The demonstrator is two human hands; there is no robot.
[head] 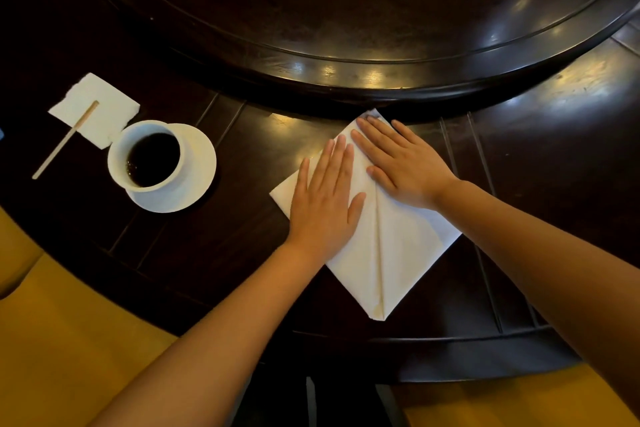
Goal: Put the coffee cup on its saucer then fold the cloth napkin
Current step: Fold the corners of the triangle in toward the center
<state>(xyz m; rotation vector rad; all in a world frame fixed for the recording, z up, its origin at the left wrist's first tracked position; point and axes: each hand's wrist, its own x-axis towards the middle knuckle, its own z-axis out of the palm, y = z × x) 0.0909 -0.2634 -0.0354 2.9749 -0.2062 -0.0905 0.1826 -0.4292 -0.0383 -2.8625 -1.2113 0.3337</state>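
Far left, a wooden stirrer point(65, 139) lies across a paper napkin point(94, 109). Next, the coffee cup point(148, 155) sits on its saucer point(197, 166) (full, dark coffee). Then the cloth napkin point(388, 253), a folded diamond on the dark table point(242, 236), lies under both palms: left hand point(325, 198) and right hand point(403, 163) pressed flat, fingers spread.

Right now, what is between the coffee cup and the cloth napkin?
Only the saucer's rim and bare dark table separate the coffee cup from the cloth napkin, as the head view shows.
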